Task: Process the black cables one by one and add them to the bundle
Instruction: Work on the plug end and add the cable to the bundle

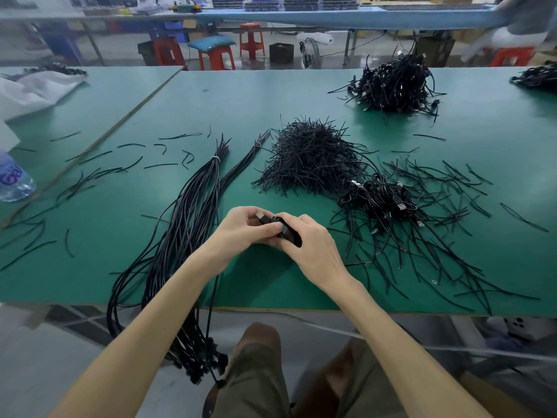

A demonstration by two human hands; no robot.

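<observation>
Over the table (271,95), left hand (245,229) and right hand (315,253) tight around one black cable (293,236)

A factory assembly workshop: long workbenches covered in green matting (241,95), a heap of short black wire pieces (310,158) at centre, a pile of coiled black cables (394,82) upper right, red plastic stools (251,40) and blue plastic bins (173,29) along the top

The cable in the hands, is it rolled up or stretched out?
Rolled up. The cable sits as a small coil between the left hand and right hand.
</observation>
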